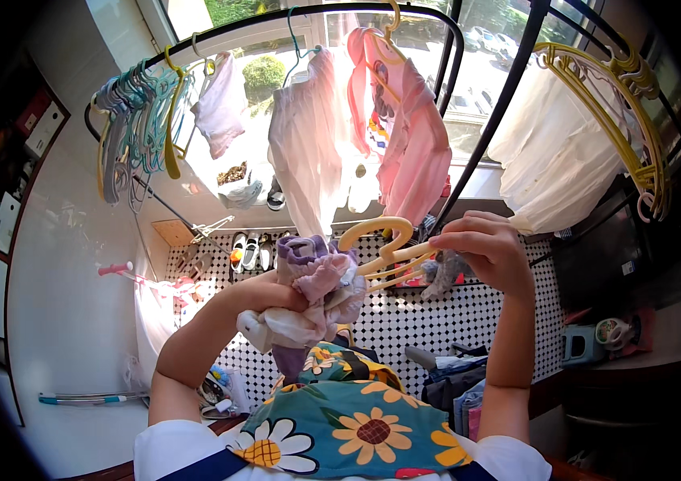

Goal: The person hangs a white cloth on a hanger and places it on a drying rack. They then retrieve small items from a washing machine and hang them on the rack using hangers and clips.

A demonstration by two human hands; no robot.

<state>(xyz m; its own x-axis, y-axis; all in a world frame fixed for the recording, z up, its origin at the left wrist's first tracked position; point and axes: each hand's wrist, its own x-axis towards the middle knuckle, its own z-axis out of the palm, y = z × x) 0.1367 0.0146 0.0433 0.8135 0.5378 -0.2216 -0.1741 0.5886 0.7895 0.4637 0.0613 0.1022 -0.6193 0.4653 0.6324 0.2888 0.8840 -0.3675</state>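
The bunched clothes (328, 282) mix purple, pale pink and white, and the hanger (406, 255) beside them is a creamy yellow. The apron (320, 409) is teal, printed with large flowers: white petals around a yellow centre, golden petals around a brown one. The sleeves (172, 449) are white, the straps (204, 466) navy. Black spots pattern the white floor (547, 321). Overhead, the rail (260, 22) is black, the hanging shirt (417, 132) pink, the cloth at right (557, 144) off-white.
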